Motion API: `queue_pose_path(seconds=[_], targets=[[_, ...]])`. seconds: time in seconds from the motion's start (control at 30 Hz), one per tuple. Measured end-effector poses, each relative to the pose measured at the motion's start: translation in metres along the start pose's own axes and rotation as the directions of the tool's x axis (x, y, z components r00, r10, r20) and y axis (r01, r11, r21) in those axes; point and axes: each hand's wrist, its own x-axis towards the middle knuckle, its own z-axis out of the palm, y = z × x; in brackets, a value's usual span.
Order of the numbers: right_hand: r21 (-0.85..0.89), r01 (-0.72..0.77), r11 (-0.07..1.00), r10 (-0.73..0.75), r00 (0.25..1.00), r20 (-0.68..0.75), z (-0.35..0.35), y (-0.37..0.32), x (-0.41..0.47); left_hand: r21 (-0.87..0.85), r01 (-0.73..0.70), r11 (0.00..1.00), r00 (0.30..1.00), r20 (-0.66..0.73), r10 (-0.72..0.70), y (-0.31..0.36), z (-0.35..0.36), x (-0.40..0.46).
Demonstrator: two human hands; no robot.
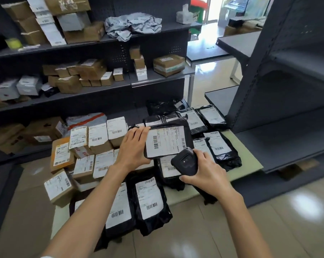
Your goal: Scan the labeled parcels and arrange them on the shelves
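Meanwhile, at the centre, the left hand [134, 146] grips a black parcel [167, 140] by its left edge, thumb under and fingers over the top, lifting it label-up and tilted above the pile. Just at 5 o'clock of it, the right hand [204, 171] grasps a black scanner [185, 162], whose head touches or nearly touches the parcel's lower right corner. Below both lies a low table [246, 161] crowded with parcels: black bags [220, 148] from 12 to 3 o'clock of the held one, at least five with labels showing there, two more bags [150, 203] at 6 o'clock overhanging the near edge, and cardboard boxes [97, 140] at 9 o'clock, roughly ten, stacked close and labelled on top. One box [57, 187] at 8 o'clock leans off the table's corner. Behind the pile, from 9 to 12 o'clock, stands a dark shelf unit [101, 43] with three visible tiers holding many boxes, too many to count surely, and a crumpled grey bag [133, 26] on the top tier. At 3 o'clock a second shelf unit [287, 90] stands close beside the table, its boards bare, hemming the right side. Beige floor tiles [213, 229] lie at 6 o'clock.
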Motion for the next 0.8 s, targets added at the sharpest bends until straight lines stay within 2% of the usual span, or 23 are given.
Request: queue_pose_path(seconds=[0.17,0.33,0.53,0.67,0.8], targets=[[0.062,-0.164,0.985,0.167,0.984,-0.061,-0.018,0.061,-0.021,-0.063,-0.152,0.986,0.986,0.054,0.156,0.067,0.022,0.040],[0.148,-0.322,0.935,0.340,0.932,-0.123,-0.045,0.135,-0.064,-0.123,-0.313,0.942,0.945,0.062,0.322,0.170,0.038,0.077],[0.227,-0.467,0.854,0.508,0.844,-0.175,-0.091,0.245,-0.137,-0.215,-0.469,0.857,0.876,0.006,0.482,0.331,0.053,0.105],[0.266,-0.566,0.781,0.620,0.756,-0.210,-0.133,0.329,-0.190,-0.251,-0.539,0.804,0.832,-0.009,0.555,0.456,0.063,0.119],[0.296,-0.610,0.735,0.677,0.686,-0.267,-0.172,0.409,-0.231,-0.286,-0.602,0.745,0.787,-0.053,0.615,0.579,0.070,0.139]])
